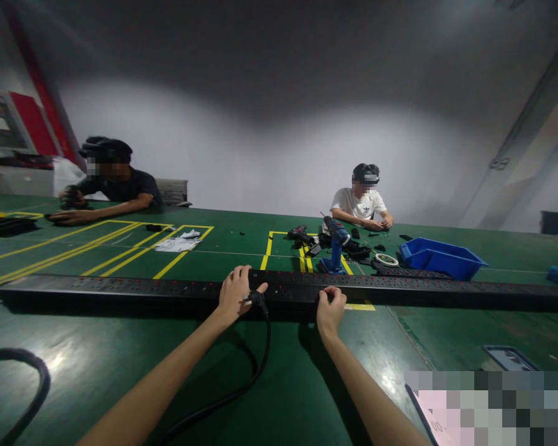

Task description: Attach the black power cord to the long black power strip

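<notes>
A long black power strip [134,287] with rows of sockets and small red marks lies across the green table before me. My left hand [235,292] rests against it, fingers over its top. A black power plug [258,301] sits at my left thumb and palm, its pins toward the palm. From the plug, a black cable [266,353] hangs and curves down toward me. My right hand [331,308] is closed in a pinch at the strip's near side, further right. Whatever its fingertips hold, if anything, is hidden.
Behind the strip stand a blue cordless drill [335,244], black parts, a tape roll [387,259] and a blue bin [439,257]. A thick cable [39,371] loops at left; a phone [511,358] lies at right. Two people sit across the table [232,238].
</notes>
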A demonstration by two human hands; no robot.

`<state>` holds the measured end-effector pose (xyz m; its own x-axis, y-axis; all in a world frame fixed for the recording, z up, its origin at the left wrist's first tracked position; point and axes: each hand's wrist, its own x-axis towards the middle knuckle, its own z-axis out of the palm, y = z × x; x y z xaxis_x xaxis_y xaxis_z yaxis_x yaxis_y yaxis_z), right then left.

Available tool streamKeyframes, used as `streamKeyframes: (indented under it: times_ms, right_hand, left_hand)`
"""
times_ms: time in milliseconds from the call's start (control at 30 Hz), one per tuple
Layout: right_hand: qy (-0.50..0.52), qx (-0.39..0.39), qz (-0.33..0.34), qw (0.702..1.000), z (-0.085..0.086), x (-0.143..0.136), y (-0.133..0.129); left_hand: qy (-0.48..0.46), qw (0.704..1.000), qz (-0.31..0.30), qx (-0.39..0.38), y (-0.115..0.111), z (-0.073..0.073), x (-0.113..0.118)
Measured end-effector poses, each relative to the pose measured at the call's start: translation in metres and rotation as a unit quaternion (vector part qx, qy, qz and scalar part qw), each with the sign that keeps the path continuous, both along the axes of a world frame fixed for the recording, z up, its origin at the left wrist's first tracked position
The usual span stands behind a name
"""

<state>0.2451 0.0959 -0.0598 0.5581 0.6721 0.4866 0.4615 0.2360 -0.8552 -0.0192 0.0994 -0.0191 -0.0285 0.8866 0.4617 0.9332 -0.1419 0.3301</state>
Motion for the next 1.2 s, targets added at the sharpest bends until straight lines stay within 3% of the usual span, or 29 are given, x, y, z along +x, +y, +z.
streamKeyframes:
  times_ms: [367,667,1200]
  right_hand:
    - [-0.037,0.006,0.012,0.999,0.002,-0.003,-0.006]
    - [-0.106,-0.004,0.121,0.987,0.012,-0.016,-0.019]
    - [-0.135,0.002,0.158,0.978,0.016,-0.013,-0.022]
  left_hand:
    - [0.008,1.0,0.002,-0.004,-0.004,0.004,0.005]
    - [0.032,0.998,0.032,-0.033,-0.003,0.003,-0.019]
    - [0.036,0.997,0.043,-0.059,0.004,0.003,-0.022]
